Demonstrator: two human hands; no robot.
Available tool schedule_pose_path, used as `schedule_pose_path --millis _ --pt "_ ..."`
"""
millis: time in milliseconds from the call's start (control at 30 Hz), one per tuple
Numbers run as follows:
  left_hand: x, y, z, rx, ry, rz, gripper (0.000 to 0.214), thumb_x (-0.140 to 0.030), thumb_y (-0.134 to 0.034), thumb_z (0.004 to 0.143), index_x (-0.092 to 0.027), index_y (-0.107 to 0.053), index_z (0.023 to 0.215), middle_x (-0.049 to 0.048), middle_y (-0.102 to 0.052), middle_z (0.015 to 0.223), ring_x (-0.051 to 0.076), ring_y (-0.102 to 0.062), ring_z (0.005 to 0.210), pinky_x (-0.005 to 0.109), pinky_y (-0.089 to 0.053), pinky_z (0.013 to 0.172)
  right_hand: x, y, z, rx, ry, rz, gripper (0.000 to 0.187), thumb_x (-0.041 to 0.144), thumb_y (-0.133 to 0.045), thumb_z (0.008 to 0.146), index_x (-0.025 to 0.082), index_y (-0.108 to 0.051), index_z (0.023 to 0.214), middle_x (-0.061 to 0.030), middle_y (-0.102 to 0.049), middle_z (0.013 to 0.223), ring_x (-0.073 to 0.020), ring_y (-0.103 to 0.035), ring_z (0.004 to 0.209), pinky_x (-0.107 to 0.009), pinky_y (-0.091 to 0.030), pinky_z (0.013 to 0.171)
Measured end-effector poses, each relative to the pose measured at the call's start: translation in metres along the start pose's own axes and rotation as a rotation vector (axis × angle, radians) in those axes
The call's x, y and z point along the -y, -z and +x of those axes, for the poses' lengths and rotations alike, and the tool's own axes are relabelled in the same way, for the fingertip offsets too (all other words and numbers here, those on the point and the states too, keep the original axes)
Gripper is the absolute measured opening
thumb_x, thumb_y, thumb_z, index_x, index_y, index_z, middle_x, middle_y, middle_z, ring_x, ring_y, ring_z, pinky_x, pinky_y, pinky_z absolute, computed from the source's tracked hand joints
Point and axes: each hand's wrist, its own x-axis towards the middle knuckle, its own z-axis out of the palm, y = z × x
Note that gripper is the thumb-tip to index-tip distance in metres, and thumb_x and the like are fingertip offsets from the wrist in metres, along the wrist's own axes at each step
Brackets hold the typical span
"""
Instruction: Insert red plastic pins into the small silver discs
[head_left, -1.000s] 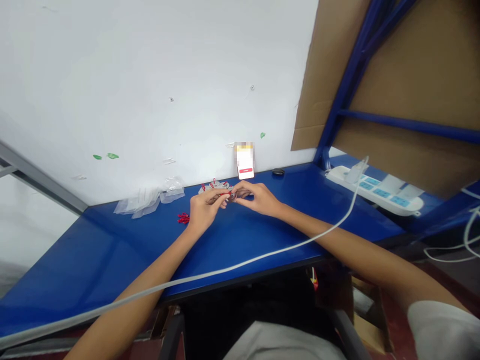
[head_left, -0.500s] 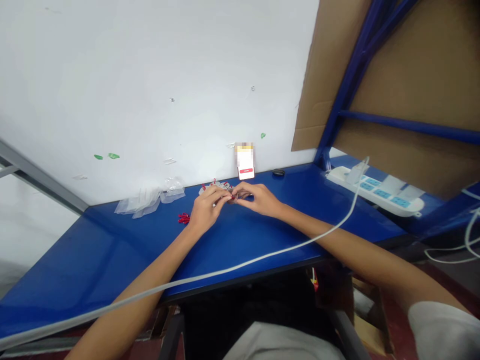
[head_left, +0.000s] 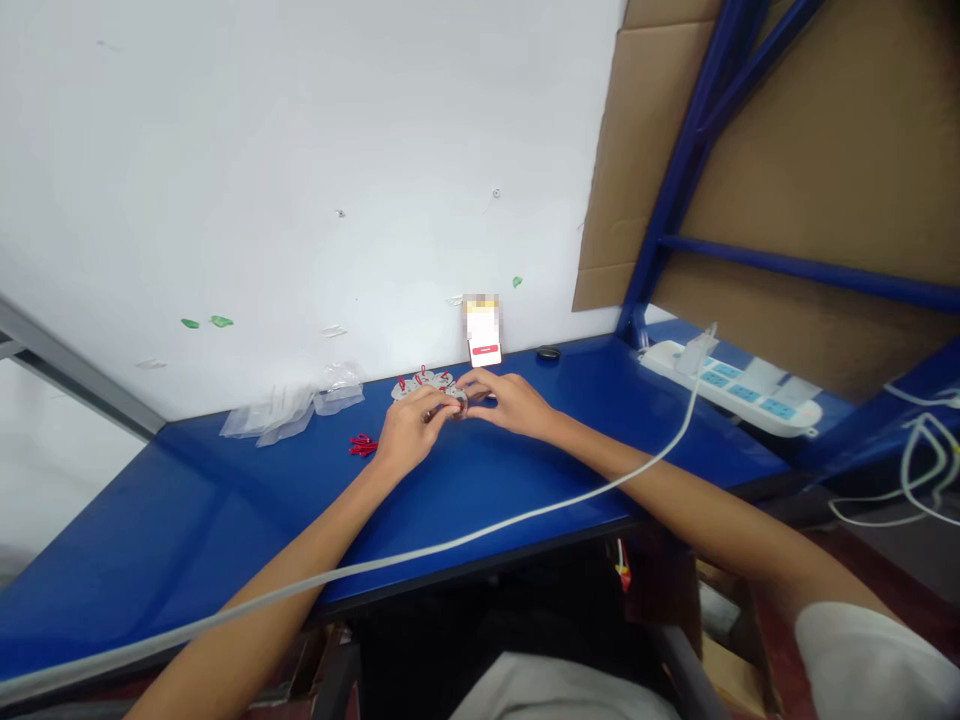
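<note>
Both hands are close together on the blue table [head_left: 150, 560], and they meet over a small silver thing [head_left: 456, 402] with a bit of red on it. The left hand [head_left: 412, 428] is curled, and its fingers [head_left: 431, 405] come down on the thing from the left. The right hand [head_left: 510, 405] reaches in from the other side, and its fingertips [head_left: 472, 385] press on the thing too. Both hands look closed on it, pinching it between them. The fingers hide most of it, so its exact shape is hard to see.

Both arms reach out from the bottom of the view and bend in toward the middle. Just past the left hand is a small heap of round silver pieces with red clips [head_left: 421, 385]. A little red bunch [head_left: 363, 445] lies on the table to the left of the hand. Clear plastic bags [head_left: 289, 410] lie further left by the white wall [head_left: 262, 170].

A phone [head_left: 484, 330] with a blurred screen leans on the wall. A white cable [head_left: 480, 530] lies over both arms and goes up toward a white power strip [head_left: 727, 390].
</note>
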Motion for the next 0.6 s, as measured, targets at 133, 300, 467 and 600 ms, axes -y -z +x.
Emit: schedule_pose_path --millis 133,300,467,600 --pt "0.001 -0.002 -0.001 0.023 0.0 0.033 0.023 -0.034 -0.062 0.108 -0.026 -0.083 0.103 0.0066 -0.082 0.105 0.023 -0.073 0.09 0.034 -0.053 0.083 0.003 0.001 0.0 0.014 -0.023 -0.136 0.037 0.033 -0.081 0.1 0.031 -0.06 0.131 0.002 -0.087 0.112 -0.0235 -0.083 0.111 -0.031 -0.058 0.09" --pt "0.004 -0.005 -0.001 0.049 0.058 -0.002 0.018 -0.028 -0.067 0.101 -0.025 -0.083 0.095 0.0056 -0.081 0.099 0.022 -0.073 0.086 0.035 -0.055 0.081 0.014 0.0 -0.001 0.119 0.052 -0.49 0.027 0.03 -0.069 0.108 0.029 -0.062 0.134 -0.0027 -0.086 0.112 -0.0246 -0.082 0.102 -0.031 -0.056 0.083" --pt "0.009 -0.007 0.001 0.063 0.449 -0.513 0.027 -0.046 -0.085 0.087 -0.02 -0.082 0.093 0.0031 -0.075 0.072 0.019 -0.066 0.06 0.032 -0.055 0.059 0.018 0.003 -0.003 0.043 0.128 -0.448 0.022 0.037 -0.068 0.11 0.025 -0.065 0.129 -0.0061 -0.085 0.113 -0.0245 -0.081 0.1 -0.031 -0.056 0.082" --pt "0.011 -0.007 0.001 0.054 0.527 -0.776 0.039 -0.049 -0.094 0.079 -0.018 -0.078 0.095 0.0039 -0.076 0.078 0.015 -0.064 0.059 0.028 -0.054 0.057 0.01 0.002 -0.005 -0.054 0.153 -0.28 0.017 0.042 -0.071 0.108 0.026 -0.073 0.114 -0.0021 -0.085 0.111 -0.021 -0.081 0.099 -0.029 -0.058 0.086"
